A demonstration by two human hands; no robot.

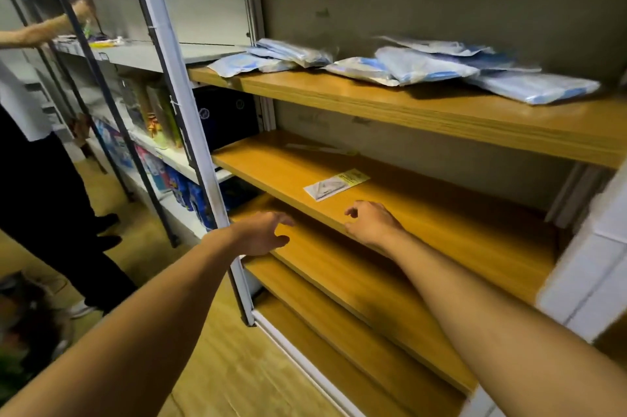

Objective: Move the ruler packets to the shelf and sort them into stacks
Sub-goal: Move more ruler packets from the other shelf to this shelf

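Observation:
One ruler packet [336,184], clear plastic with a yellow header card, lies flat on the middle wooden shelf [441,213]. A second thin packet [319,148] lies farther back on the same shelf, blurred. My right hand [371,221] hovers at the shelf's front edge just below the first packet, fingers loosely curled, holding nothing. Left of it, my left hand [263,233] is in front of the shelf below, with its fingers spread and nothing in them.
Several blue-and-white plastic bags [424,67] lie on the upper wooden shelf [407,107]. A white metal upright [190,131] divides this unit from a grey rack with colourful goods. A person [40,158] stands at the left, hands on that rack.

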